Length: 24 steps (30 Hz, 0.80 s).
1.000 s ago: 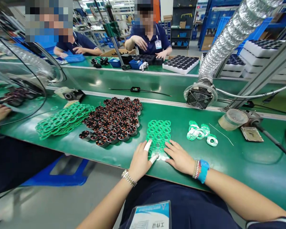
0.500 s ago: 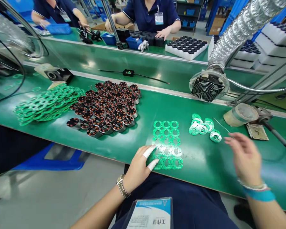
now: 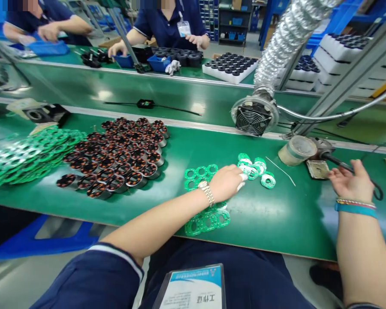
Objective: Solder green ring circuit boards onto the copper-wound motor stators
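My left hand reaches across green board panels, its white-covered fingertips at the left edge of a small pile of round green-and-white boards. Its fingers are slightly apart, with nothing visible in them. One round board lies at the right of the pile. A thin pale wire rests on the table beyond it. At the right, my right hand is open, palm turned up, beside the black handle of a tool in its holder; whether they touch is unclear.
Copper-wound motor parts stand in a cluster left of centre, with stacked green panels further left. A round container stands beside the tool holder. A fan on a silver duct hangs at the back. Two people work across the bench.
My left hand has moved right, from the panels to the round boards. My right hand has moved away from the thin wire to the black handle and turned palm up. The view has shifted right.
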Available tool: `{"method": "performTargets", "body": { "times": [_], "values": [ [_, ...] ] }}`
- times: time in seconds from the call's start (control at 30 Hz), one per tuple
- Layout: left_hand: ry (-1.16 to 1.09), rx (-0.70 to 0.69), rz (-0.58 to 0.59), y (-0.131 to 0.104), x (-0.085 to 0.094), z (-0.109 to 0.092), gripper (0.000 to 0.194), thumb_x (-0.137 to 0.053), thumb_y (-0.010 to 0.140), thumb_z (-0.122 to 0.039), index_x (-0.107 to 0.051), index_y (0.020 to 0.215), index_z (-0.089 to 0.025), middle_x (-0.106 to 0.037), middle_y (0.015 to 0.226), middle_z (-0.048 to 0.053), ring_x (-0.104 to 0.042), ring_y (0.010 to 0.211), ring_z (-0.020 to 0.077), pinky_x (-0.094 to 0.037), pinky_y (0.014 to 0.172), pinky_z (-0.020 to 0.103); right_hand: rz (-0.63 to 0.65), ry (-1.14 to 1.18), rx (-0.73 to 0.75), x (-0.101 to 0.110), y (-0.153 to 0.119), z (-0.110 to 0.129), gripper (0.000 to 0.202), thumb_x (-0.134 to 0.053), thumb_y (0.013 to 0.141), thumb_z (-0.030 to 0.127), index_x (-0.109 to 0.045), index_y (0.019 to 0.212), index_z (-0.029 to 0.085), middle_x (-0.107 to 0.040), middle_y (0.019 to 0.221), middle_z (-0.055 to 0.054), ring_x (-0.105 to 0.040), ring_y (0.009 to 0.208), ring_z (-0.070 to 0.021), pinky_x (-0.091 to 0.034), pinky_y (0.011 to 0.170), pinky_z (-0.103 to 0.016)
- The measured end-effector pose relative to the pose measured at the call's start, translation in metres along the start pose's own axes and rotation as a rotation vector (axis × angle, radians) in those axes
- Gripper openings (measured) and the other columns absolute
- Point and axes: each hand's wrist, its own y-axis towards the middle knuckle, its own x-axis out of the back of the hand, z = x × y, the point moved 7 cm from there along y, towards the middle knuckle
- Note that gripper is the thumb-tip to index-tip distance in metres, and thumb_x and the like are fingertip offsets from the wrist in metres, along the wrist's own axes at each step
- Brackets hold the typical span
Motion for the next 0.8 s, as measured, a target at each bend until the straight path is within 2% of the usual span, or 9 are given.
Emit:
{"method": "performTargets", "body": {
  "times": [0.1,0.2,0.27,0.33,0.43,0.53,0.63,0.73,0.8],
  "values": [
    [0.065,-0.126,0.006,0.061,-0.015,-0.018,0.019,-0.048,0.086,-0.024,-0.065,0.089,-0.017,-0.064,0.089,0.008,-0.053,0.090,0.0215,-0.042,0.077,0.034,-0.036,0.253,-0.363,-0.009,-0.007,-0.019,0.038,-0.038,0.086,0.053,-0.055,0.090,0.018,-0.052,0.060,-0.002,-0.057,0.051,-0.0161,-0.050,0.055,-0.041],
    [0.126,-0.158,0.032,0.109,-0.030,-0.030,0.020,-0.046,0.086,-0.021,-0.065,0.088,-0.016,-0.063,0.092,0.008,-0.051,0.093,0.0226,-0.041,0.074,0.033,-0.056,0.456,-0.542,-0.011,-0.023,-0.014,0.042,-0.025,0.092,0.045,-0.052,0.089,0.014,-0.061,0.068,-0.011,-0.064,0.064,-0.0195,-0.052,0.061,-0.040],
    [0.134,-0.124,0.064,0.134,-0.040,-0.031,0.019,-0.046,0.085,-0.019,-0.065,0.089,-0.015,-0.063,0.095,0.010,-0.050,0.095,0.0237,-0.041,0.073,0.034,-0.115,0.537,-0.571,-0.002,-0.036,-0.003,0.038,-0.027,0.092,0.042,-0.051,0.087,0.013,-0.062,0.070,-0.011,-0.065,0.067,-0.0197,-0.053,0.061,-0.037],
    [0.125,-0.087,0.098,0.153,-0.050,-0.027,0.018,-0.049,0.083,-0.018,-0.065,0.089,-0.015,-0.062,0.096,0.011,-0.051,0.095,0.0242,-0.041,0.072,0.034,-0.211,0.570,-0.544,0.012,-0.048,0.009,0.013,-0.047,0.085,0.030,-0.049,0.087,0.017,-0.060,0.065,-0.004,-0.063,0.060,-0.0155,-0.052,0.057,-0.030],
    [0.109,-0.067,0.141,0.167,-0.063,-0.020,0.014,-0.054,0.080,-0.019,-0.066,0.085,-0.014,-0.062,0.095,0.011,-0.052,0.092,0.0233,-0.042,0.072,0.032,-0.378,0.555,-0.356,0.032,-0.060,0.032,0.028,-0.062,0.066,0.007,-0.047,0.085,0.020,-0.054,0.059,0.006,-0.055,0.046,-0.0097,-0.046,0.048,-0.022],
    [0.099,-0.055,0.138,0.168,-0.059,-0.017,0.015,-0.052,0.081,-0.018,-0.065,0.085,-0.013,-0.061,0.097,0.011,-0.053,0.094,0.0230,-0.041,0.074,0.032,-0.454,0.491,-0.058,0.038,-0.064,0.068,0.027,-0.065,0.063,0.007,-0.051,0.082,0.019,-0.052,0.060,0.006,-0.053,0.042,-0.0094,-0.044,0.042,-0.023],
    [0.096,-0.023,0.081,0.148,-0.029,-0.013,0.020,-0.043,0.086,-0.017,-0.061,0.093,-0.012,-0.061,0.097,0.011,-0.054,0.091,0.0220,-0.040,0.074,0.033,-0.417,0.361,0.119,0.031,-0.071,0.106,0.019,-0.063,0.074,0.016,-0.059,0.093,0.016,-0.055,0.065,0.002,-0.056,0.046,-0.0101,-0.046,0.044,-0.024],
    [0.107,-0.010,-0.026,0.096,0.016,-0.008,0.021,-0.037,0.088,-0.015,-0.056,0.096,-0.012,-0.062,0.089,0.009,-0.056,0.076,0.0197,-0.040,0.068,0.033,-0.306,0.159,0.284,0.017,-0.092,0.150,0.023,-0.055,0.083,0.021,-0.061,0.105,0.017,-0.062,0.088,-0.005,-0.065,0.058,-0.0129,-0.051,0.052,-0.026],
    [0.145,-0.009,-0.044,0.045,0.036,-0.007,0.021,-0.035,0.087,-0.012,-0.056,0.089,-0.012,-0.061,0.083,0.009,-0.054,0.072,0.0198,-0.040,0.065,0.034,-0.162,-0.056,0.384,-0.003,-0.114,0.177,0.018,-0.060,0.081,0.016,-0.063,0.099,0.018,-0.066,0.086,-0.004,-0.068,0.071,-0.0152,-0.053,0.065,-0.027]
  ]
}}
